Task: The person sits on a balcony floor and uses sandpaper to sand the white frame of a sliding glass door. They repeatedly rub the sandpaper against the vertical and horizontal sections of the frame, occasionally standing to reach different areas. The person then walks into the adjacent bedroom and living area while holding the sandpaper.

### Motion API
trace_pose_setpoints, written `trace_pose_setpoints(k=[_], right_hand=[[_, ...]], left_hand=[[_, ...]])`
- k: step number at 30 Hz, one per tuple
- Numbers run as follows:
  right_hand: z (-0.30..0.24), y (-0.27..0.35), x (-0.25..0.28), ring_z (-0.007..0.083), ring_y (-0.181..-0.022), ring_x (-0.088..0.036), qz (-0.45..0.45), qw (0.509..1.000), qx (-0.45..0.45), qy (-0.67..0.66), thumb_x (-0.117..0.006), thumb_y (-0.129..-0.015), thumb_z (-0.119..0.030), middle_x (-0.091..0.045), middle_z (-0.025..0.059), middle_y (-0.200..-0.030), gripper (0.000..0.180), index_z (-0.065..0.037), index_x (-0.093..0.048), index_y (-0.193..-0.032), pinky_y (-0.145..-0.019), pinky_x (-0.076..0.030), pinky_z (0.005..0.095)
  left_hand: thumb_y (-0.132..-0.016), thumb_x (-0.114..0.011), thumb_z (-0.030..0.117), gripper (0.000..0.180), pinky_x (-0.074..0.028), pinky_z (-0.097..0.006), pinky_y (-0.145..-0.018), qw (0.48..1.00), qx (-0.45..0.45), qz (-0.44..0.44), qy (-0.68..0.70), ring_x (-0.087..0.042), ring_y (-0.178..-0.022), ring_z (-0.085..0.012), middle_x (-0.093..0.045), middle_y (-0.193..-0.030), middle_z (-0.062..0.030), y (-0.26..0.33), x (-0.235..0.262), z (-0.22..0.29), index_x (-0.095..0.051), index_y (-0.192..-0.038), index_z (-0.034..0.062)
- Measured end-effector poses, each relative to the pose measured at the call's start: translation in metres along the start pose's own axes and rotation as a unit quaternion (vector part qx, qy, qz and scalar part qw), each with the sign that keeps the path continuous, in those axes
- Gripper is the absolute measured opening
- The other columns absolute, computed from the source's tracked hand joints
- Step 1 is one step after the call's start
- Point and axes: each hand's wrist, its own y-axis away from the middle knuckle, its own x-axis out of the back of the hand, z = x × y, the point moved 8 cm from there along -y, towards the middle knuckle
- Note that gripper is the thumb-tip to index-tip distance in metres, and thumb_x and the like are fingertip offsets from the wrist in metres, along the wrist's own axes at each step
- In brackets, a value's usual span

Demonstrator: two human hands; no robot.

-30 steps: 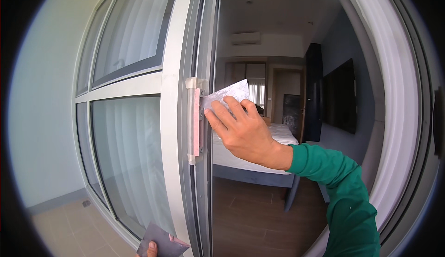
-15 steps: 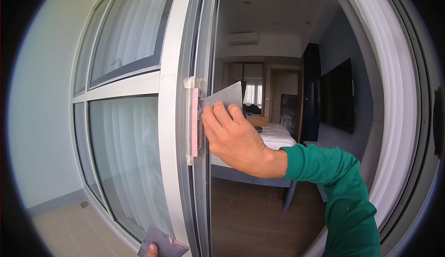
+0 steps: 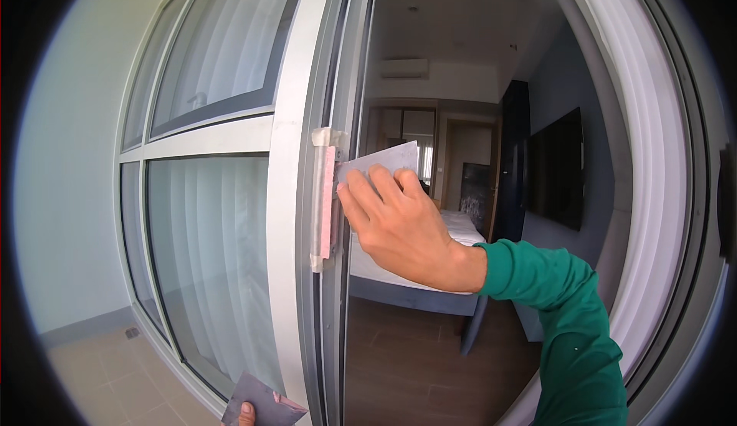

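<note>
My right hand (image 3: 403, 226) grips a thin grey putty spreader (image 3: 388, 157), fingers curled over its face. The spreader's left edge meets the door frame (image 3: 347, 65) beside a narrow upright strip of pink putty (image 3: 328, 203). Masking tape (image 3: 315, 226) borders that strip along its left side and across both ends. Low in the view, the thumb of my left hand (image 3: 246, 414) presses on a second grey plate (image 3: 261, 397), with a smear of pink putty (image 3: 287, 403) near its right corner. The other left fingers are hidden.
Left of the frame stand white-framed glass panes (image 3: 215, 257) with pale curtains behind. Through the doorway are a bed (image 3: 461, 226), a wall-mounted television (image 3: 556, 169) and a dark wood floor (image 3: 414, 357). A white door jamb (image 3: 645, 96) curves along the right.
My right hand and its spreader have shifted slightly right and down in view, and the spreader's tilt has changed a little. The view itself has moved slightly. Both hands keep their holds.
</note>
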Motion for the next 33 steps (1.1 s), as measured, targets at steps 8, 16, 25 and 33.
trace_pose_setpoints(k=[8,16,25,33], right_hand=[[-0.008,-0.016,-0.002,0.0235,-0.084,-0.048,-0.072,0.996,0.035,0.028,-0.065,-0.068,-0.015,-0.052,0.0078,-0.079,0.016,-0.002,-0.068,-0.077,-0.073,-0.035,0.0338],[-0.001,-0.008,0.012,0.0215,-0.082,-0.049,-0.126,0.99,0.054,-0.01,-0.067,-0.068,-0.01,-0.055,0.0078,-0.09,0.029,-0.001,-0.067,-0.096,-0.071,-0.035,0.0344],[-0.006,0.093,0.078,0.0239,-0.089,-0.06,-0.016,0.879,-0.172,-0.443,-0.064,-0.079,0.001,-0.063,0.0118,-0.116,0.04,-0.001,-0.067,-0.119,-0.079,-0.039,0.0345],[-0.075,0.174,0.039,0.0137,-0.095,-0.058,0.072,0.491,-0.457,-0.738,-0.057,-0.097,-0.006,-0.06,0.0176,-0.123,0.03,0.006,-0.062,-0.124,-0.079,-0.044,0.0231]], left_hand=[[-0.09,-0.068,0.01,0.031,-0.055,-0.035,-0.08,1.0,-0.003,-0.011,-0.002,-0.066,-0.086,-0.0236,-0.068,-0.102,-0.0162,-0.002,0.003,-0.002,-0.063,-0.112,-0.0123],[-0.089,-0.07,0.013,0.035,-0.054,-0.035,-0.081,1.0,0.009,-0.008,0.006,-0.065,-0.09,-0.0223,-0.067,-0.106,-0.0154,0.002,0.002,-0.004,-0.063,-0.114,-0.011],[-0.09,-0.069,0.02,0.035,-0.054,-0.037,-0.084,0.99,0.033,-0.091,0.103,-0.068,-0.089,-0.0215,-0.068,-0.102,-0.0114,0.009,-0.075,0.01,-0.06,-0.114,-0.0046],[-0.089,-0.069,0.017,0.037,-0.054,-0.038,-0.085,0.959,0.179,-0.148,0.162,-0.068,-0.091,-0.0237,-0.068,-0.106,-0.0119,0.035,-0.17,-0.027,-0.06,-0.118,-0.0035]])
